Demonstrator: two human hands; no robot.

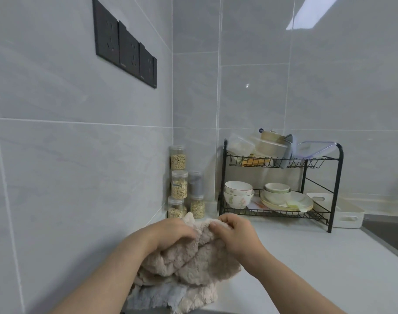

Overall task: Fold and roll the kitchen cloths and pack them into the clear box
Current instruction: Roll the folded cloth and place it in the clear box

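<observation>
A fluffy beige kitchen cloth [200, 261] is bunched up above the counter, on top of a pile of more cloths. My left hand [173, 232] grips its upper left part. My right hand [234, 230] pinches its top edge with curled fingers. Under it lie a pale grey-blue cloth [152, 295] and another beige cloth [200, 298]. Clear plastic boxes [241, 145] and a clear lid [313, 149] sit on the top shelf of the dish rack at the back right.
A black two-tier dish rack [336, 189] holds bowls [237, 196] and plates [288, 200]. Stacked clear jars of grain [178, 184] stand in the corner. A white tray [350, 214] sits right of the rack. The grey counter [318, 257] extends right toward a dark sink edge [388, 232].
</observation>
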